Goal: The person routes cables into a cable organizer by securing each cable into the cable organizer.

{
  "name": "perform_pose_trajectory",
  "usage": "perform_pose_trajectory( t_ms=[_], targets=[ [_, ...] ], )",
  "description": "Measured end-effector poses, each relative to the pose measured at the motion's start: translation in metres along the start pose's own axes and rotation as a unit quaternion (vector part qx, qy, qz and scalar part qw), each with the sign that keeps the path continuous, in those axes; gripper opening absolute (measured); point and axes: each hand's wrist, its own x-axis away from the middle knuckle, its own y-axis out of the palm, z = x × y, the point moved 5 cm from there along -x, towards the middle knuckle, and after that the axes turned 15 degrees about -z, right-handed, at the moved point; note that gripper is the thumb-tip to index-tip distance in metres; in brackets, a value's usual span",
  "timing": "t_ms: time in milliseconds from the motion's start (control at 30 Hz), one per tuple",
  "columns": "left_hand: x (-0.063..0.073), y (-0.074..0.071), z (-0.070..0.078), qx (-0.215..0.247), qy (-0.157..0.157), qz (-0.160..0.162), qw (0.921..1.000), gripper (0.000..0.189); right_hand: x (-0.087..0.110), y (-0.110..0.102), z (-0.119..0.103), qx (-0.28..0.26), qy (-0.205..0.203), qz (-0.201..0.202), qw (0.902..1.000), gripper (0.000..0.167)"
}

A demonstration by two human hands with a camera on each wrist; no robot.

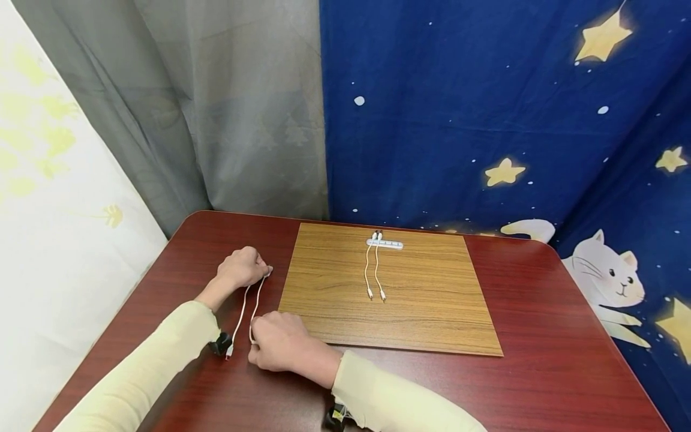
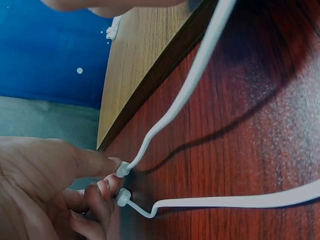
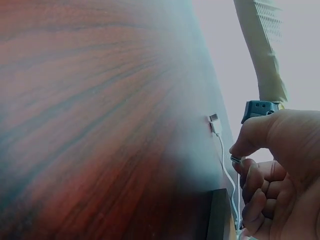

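My left hand (image 1: 242, 267) pinches the far end of a white charging cable (image 1: 256, 304) between thumb and finger, left of the wooden board. The near end of that cable is in my right hand (image 1: 279, 343), its metal plug tip (image 3: 236, 159) showing between thumb and forefinger. A second white cable (image 1: 240, 315) lies to the left on the table. Its far connector (image 2: 123, 197) sits right against the curled fingers of my left hand, and its near USB plug (image 3: 215, 122) points toward the front of the table.
The wood-grain board (image 1: 432, 294) lies on the dark red table (image 1: 545, 336). Near its back edge is a white cable clip strip (image 1: 391, 245), with two white cables (image 1: 376, 271) in its left slots, hanging toward the front. Curtains (image 1: 432, 120) stand behind the table.
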Motion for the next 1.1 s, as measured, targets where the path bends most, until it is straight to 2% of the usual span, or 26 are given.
perform_pose_trajectory(
  t_ms=[633, 1100],
  targets=[
    [0.003, -0.006, 0.002, 0.018, 0.029, 0.024, 0.9991, 0.047, 0.009, -0.003, 0.011, -0.041, -0.024, 0.017, 0.9987, 0.026],
    [0.006, -0.012, 0.002, 0.043, 0.018, 0.035, 0.9983, 0.033, 0.013, -0.006, 0.022, -0.084, -0.061, 0.024, 0.9943, 0.026]
  ],
)
